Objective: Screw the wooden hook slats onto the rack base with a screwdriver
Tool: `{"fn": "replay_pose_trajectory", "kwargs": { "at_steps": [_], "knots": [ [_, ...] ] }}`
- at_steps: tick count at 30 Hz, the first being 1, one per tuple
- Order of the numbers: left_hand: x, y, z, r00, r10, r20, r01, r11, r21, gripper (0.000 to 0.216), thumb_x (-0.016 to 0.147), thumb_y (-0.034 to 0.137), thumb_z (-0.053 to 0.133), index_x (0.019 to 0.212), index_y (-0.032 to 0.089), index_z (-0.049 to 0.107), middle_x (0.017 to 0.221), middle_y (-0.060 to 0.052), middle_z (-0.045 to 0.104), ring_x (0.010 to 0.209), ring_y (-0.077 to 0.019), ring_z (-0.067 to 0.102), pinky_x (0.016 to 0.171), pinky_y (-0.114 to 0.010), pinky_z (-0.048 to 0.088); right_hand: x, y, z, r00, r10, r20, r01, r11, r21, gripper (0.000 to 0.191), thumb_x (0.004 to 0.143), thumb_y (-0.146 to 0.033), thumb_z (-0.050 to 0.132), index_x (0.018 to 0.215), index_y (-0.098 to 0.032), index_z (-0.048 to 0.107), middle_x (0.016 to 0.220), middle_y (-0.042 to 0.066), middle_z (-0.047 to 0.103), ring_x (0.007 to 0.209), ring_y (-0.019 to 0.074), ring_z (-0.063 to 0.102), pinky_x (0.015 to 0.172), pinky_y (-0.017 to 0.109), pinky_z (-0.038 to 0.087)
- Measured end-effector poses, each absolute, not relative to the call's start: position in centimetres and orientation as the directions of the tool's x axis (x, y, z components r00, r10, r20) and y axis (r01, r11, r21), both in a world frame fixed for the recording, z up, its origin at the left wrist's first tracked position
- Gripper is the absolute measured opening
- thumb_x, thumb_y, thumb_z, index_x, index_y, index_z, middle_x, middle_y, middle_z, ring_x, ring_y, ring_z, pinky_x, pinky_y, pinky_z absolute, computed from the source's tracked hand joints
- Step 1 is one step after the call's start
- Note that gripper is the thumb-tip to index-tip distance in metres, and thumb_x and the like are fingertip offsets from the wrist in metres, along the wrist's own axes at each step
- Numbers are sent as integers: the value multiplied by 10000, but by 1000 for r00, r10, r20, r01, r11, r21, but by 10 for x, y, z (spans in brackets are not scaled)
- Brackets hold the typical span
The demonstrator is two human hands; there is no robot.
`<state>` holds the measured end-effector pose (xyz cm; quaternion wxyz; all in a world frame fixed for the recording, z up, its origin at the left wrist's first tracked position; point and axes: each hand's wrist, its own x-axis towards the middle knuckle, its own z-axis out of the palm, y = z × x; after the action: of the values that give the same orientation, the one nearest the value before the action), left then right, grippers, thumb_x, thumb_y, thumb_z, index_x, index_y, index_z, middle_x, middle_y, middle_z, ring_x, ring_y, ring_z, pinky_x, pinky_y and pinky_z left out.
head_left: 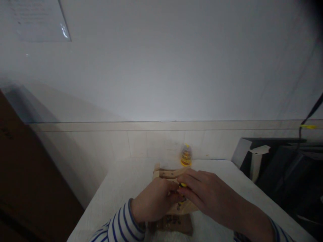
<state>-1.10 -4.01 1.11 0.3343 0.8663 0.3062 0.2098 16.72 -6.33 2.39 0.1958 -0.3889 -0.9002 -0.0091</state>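
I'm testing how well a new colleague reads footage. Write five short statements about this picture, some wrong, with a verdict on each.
1. The right hand holds a small yellow piece. True.
2. The left hand is far from the right hand. False: they are close together, over wooden parts.
3. A sheet is on the wall at the upper left. True.
4. A yellow container stands at the far side of the table. True.
5. The left sleeve is plain black. False: it is white with blue stripes.

pale wall (161, 67) | horizontal strip (101, 126) | white table (108, 191) | brown panel (30, 174) left | dim light
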Motion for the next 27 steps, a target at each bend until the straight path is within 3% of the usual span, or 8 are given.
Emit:
{"fn": "replay_pose_trajectory", "kwargs": {
  "at_steps": [7, 13, 21, 27],
  "knots": [
    [-10, -40, 12, 642, 764, 72, 524, -505, 686, 131, 806, 236, 565, 816, 164, 674, 813, -3, 677, 738, -144, 588, 652, -202, 416, 165, -64, 26, -629, 689, 362, 704, 701, -112, 106, 892, -201, 466, 902, -163, 565, 861, 60, 614, 760, 185, 593, 657, 334, 489],
    [-11, -39, 11, 635, 767, 94, 531, -521, 668, 192, 834, 291, 542, 793, 159, 676, 772, -6, 668, 705, -138, 581, 620, -198, 403, 164, -65, 24, -619, 687, 380, 707, 698, -112, 112, 881, -199, 470, 910, -161, 571, 872, 63, 623, 757, 192, 597, 648, 341, 494],
    [-11, -39, 11, 621, 781, 66, 566, -505, 652, 201, 826, 292, 561, 769, 142, 681, 765, -18, 666, 698, -140, 574, 601, -202, 398, 168, -70, 34, -633, 687, 357, 660, 719, -216, 244, 886, -203, 462, 1118, -184, 536, 1072, 75, 624, 975, 203, 585, 845, 386, 481],
    [-11, -40, 14, 666, 745, 43, 504, -491, 710, 172, 831, 230, 542, 839, 144, 691, 831, -13, 677, 763, -149, 581, 677, -210, 412, 168, -69, 33, -627, 717, 306, 680, 695, -233, 206, 896, -153, 432, 1034, -182, 582, 991, 59, 632, 932, 187, 591, 834, 377, 491]
  ]
}}
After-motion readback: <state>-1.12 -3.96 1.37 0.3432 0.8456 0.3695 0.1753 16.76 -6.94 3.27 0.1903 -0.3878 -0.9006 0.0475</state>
